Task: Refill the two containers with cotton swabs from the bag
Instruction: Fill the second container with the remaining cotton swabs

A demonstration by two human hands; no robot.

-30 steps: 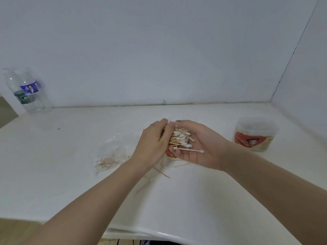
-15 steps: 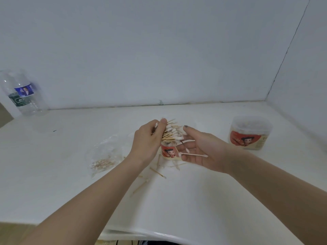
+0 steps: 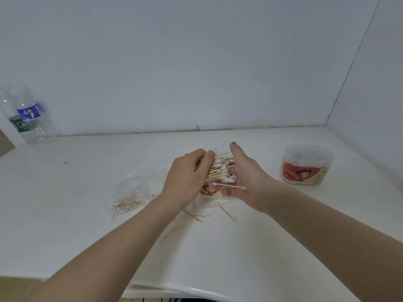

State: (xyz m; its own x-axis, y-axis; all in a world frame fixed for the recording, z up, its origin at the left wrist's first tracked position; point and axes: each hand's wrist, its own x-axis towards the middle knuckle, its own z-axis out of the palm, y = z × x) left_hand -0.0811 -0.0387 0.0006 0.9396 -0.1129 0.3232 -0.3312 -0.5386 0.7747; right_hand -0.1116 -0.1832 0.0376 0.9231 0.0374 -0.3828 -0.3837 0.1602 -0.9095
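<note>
Head view: the bundle of cotton swabs lies crosswise above the open container; left hand fingers clamp it; right hand, fingers straight, cups its far side

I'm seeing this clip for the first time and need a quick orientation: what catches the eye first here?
At the middle of the white table, the left hand and right hand crowd a bundle of cotton swabs over a small container. Loose swabs lie scattered just in front. A second container sits to the right, and a near-empty clear bag to the left.
</note>
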